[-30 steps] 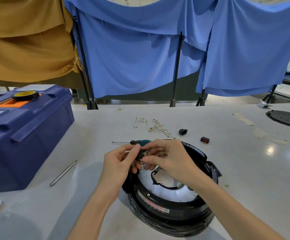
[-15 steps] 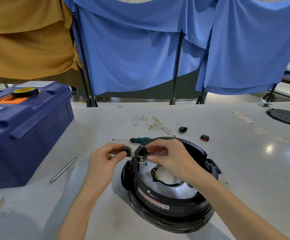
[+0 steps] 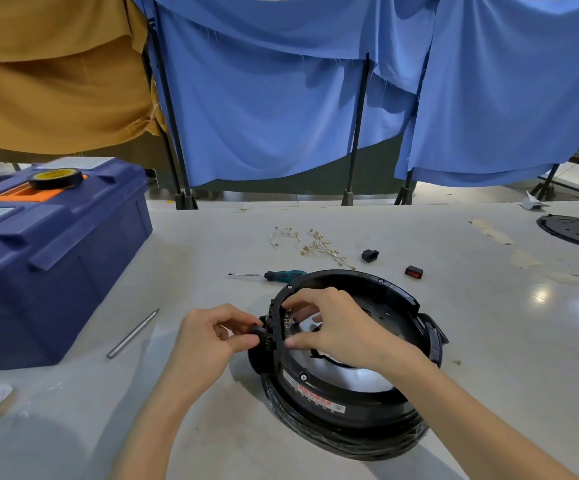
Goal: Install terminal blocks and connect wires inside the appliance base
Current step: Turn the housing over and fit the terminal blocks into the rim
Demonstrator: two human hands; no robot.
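Pressed closer since half a second ago: small black terminal block (image 3: pixel 259 332), now against the outer left wall of the appliance base (image 3: pixel 367 408), pinched between curled thumb and forefinger of the left hand (image 3: pixel 208 341). Inside the ring, the right hand (image 3: pixel 340 329), fingers bent, thumb and forefinger gripping the left rim opposite the block. Base lying near centre on the table (image 3: pixel 488 341). Left of it, a metal rod (image 3: pixel 132 335). Just beyond the rim, a screwdriver (image 3: pixel 282 274); farther, a red switch (image 3: pixel 413 271), a black connector (image 3: pixel 370 255), loose wires (image 3: pixel 312 241). Far left — blue toolbox (image 3: pixel 59 251), tape roll (image 3: pixel 55 177) on top.
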